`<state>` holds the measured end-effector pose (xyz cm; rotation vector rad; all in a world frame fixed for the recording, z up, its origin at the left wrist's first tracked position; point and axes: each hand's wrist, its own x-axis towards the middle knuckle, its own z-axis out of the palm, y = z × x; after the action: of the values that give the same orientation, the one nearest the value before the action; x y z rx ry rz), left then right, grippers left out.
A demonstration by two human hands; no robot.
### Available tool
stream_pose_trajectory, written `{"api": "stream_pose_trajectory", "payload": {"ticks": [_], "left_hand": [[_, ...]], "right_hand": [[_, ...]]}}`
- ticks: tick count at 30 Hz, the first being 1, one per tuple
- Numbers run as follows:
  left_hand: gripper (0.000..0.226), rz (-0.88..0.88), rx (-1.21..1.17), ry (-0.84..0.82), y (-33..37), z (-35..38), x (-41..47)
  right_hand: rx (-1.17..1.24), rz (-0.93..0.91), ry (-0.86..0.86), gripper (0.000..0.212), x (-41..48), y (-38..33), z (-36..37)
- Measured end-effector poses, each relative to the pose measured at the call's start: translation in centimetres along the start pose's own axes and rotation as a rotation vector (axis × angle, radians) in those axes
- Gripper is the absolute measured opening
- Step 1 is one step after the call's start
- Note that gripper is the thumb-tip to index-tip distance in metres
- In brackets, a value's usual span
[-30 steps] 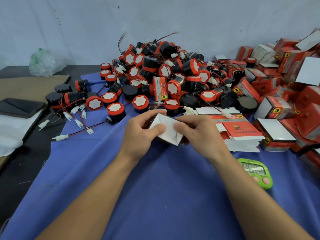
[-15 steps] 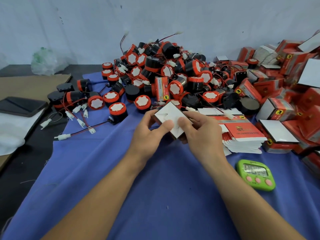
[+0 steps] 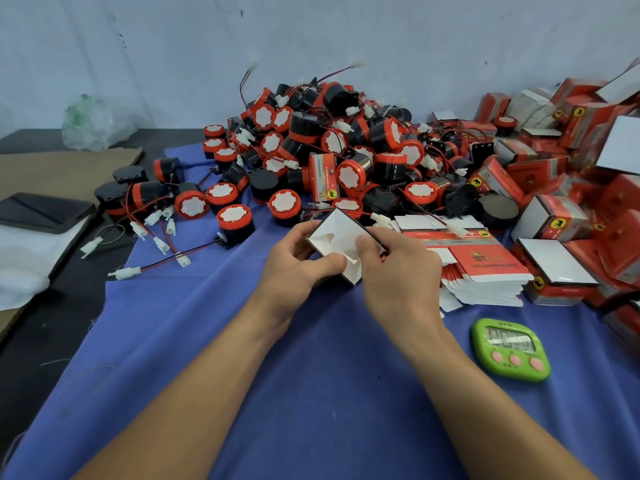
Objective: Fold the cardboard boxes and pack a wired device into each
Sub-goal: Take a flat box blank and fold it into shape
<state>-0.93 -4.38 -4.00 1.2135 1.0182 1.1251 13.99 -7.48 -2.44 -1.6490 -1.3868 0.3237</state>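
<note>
One cardboard box (image 3: pixel 332 237) is in hand, raised just above the blue cloth (image 3: pixel 311 393) at the centre of the view, in front of the device pile. It is part-formed: the white inner faces and a folded flap face the camera, and the red outer print shows only at the edges.

Two hands hold it. The left hand (image 3: pixel 298 263) grips the near left corner, thumb laid across the lower flap and fingers curled behind. The right hand (image 3: pixel 398 271) grips the right side, thumb pressed on the white face and fingers wrapped round the far edge.

Just right of the hands lies one stack of flat boxes (image 3: pixel 485 271), red print uppermost. Behind is one heap of wired devices (image 3: pixel 346 150), black bodies with red caps and white connectors, too many to count. One printed box (image 3: pixel 323 176) stands upright within the heap. A bank of made-up boxes (image 3: pixel 554 220) fills the right side, number uncertain.

One green timer (image 3: pixel 509 348) with three pink buttons lies on the cloth near the right forearm.

The cloth covers a black table (image 3: pixel 45 327). On the left lie one brown cardboard sheet (image 3: pixel 62 171), one dark flat tablet (image 3: pixel 41 211), one white padding sheet (image 3: pixel 27 258) and one plastic bag (image 3: pixel 93 123). A pale wall (image 3: pixel 311 39) closes the rear.
</note>
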Motion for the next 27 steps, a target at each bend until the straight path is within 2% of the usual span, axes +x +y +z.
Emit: {"api": "stream_pose_trajectory", "payload": {"ticks": [4,10,12,17,19,20,22,25,27], "left_hand": [[0.065,-0.006,-0.002,0.01,0.1,0.2,-0.1],[0.059,-0.059,-0.08,0.016,0.1,0.4,0.0],[0.057,-0.073,-0.121,0.022,0.1,0.4,0.1],[0.056,-0.051,-0.179,0.008,0.1,0.2,0.0],[0.055,-0.032,-0.176,0.016,0.1,0.2,0.0],[0.055,-0.014,-0.158,0.025,0.1,0.3,-0.1],[0.057,0.047,-0.095,0.043,0.2,0.5,-0.1],[0.062,0.143,-0.014,0.049,0.2,0.4,-0.3],[0.07,0.181,-0.005,0.05,0.3,0.2,-0.4]], "right_hand": [[-0.1,0.034,0.01,0.033,-0.1,-0.5,0.0],[-0.106,0.078,0.02,0.027,-0.2,-0.5,-0.2],[-0.057,0.079,0.016,0.018,-0.1,-0.7,-0.2],[0.197,0.062,-0.066,0.026,0.3,-0.3,-0.7],[0.285,0.054,-0.091,0.039,0.5,0.0,-1.0],[0.331,0.06,-0.099,0.038,0.6,0.1,-1.1],[0.378,0.059,-0.122,0.03,0.8,0.2,-1.1],[0.274,-0.02,-0.226,0.027,0.6,0.1,-0.8],[0.288,-0.027,-0.226,0.02,0.6,0.0,-0.9]]}}
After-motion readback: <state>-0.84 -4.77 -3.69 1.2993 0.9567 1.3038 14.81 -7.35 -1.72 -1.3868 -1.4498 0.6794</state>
